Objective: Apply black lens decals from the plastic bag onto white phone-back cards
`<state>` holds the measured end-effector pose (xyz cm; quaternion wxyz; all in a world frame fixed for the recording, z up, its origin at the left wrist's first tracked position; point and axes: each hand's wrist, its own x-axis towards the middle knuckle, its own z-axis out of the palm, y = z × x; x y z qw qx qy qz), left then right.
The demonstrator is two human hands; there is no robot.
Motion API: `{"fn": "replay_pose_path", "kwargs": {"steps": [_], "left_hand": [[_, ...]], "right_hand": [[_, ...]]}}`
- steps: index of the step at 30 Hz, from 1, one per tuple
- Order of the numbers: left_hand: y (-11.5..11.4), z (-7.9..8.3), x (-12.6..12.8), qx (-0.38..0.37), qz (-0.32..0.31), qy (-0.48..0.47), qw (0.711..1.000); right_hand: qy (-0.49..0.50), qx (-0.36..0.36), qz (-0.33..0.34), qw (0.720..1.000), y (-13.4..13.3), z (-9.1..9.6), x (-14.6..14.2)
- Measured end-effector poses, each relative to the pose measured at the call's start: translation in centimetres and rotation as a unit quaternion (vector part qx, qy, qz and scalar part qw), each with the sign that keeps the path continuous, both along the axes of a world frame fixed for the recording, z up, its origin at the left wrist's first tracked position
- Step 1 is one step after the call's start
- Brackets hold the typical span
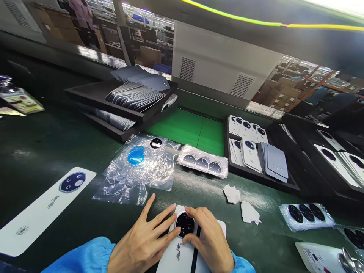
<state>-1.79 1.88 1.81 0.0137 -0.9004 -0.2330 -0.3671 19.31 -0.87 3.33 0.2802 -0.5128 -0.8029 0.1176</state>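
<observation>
A white phone back panel with dark lettering lies in front of me on the green bench. At its top sits a round black camera lens cover with small lens holes. My left hand lies with fingers spread, several fingertips touching the cover's left edge and the panel. My right hand has thumb and index finger curved round the cover's right side, at its top and bottom edges. Below this hand is a second pale panel, mostly hidden. A dark strip shows between the two panels.
A long white panel lies left. Beyond my hands are a clear plastic bag, a pack of lens covers and white paper scraps. Black trays hold stacked panels; another tray stands right. More wrapped covers lie right.
</observation>
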Motion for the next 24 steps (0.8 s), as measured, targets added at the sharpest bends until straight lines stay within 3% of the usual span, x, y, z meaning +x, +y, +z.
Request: {"fn": "replay_pose_path", "kwargs": {"steps": [11, 20, 24], "left_hand": [[-0.3, -0.7, -0.2, 0.017, 0.012, 0.036, 0.999], [-0.4, -0.5, -0.3, -0.007, 0.015, 0.014, 1.0], [-0.6, -0.5, -0.5, -0.016, 0.015, 0.016, 1.0]], "right_hand": [[0.001, -0.015, 0.022, 1.0, 0.3, -0.1, 0.2], [0.012, 0.047, 0.058, 0.997, 0.8, 0.6, 0.3], [-0.007, 0.061, -0.007, 0.998, -0.4, 1.3, 1.1]]}}
